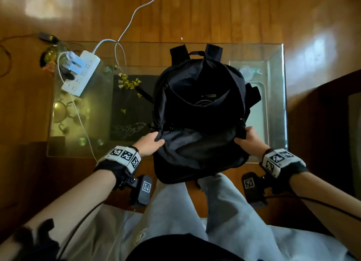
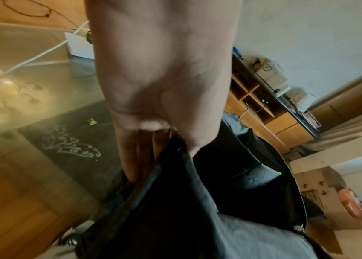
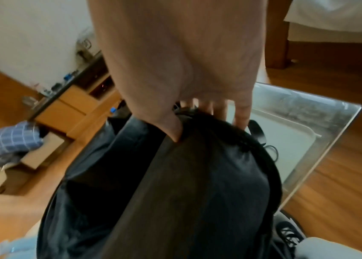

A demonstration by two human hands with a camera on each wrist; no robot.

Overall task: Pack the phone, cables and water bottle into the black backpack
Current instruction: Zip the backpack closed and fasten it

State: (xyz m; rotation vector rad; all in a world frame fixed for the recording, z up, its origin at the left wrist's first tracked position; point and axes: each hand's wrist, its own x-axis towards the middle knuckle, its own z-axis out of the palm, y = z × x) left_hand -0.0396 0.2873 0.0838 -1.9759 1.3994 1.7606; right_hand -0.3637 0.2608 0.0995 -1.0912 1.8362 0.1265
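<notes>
The black backpack (image 1: 199,112) lies on the glass table (image 1: 82,112), its main compartment unzipped and gaping. A thin cable (image 1: 203,103) shows inside the opening. My left hand (image 1: 150,143) pinches the near left edge of the front flap (image 2: 175,175), thumb on top and fingers underneath. My right hand (image 1: 248,138) grips the near right edge of the backpack (image 3: 197,166), thumb over the fabric and fingers behind the rim. No phone or water bottle shows in any view.
A white power strip (image 1: 82,73) with plugged chargers and a white cord (image 1: 125,26) sits at the table's left. A dark mat (image 1: 129,108) with small yellow bits lies under the glass. A white tray (image 3: 290,145) is right of the backpack. My knees are below.
</notes>
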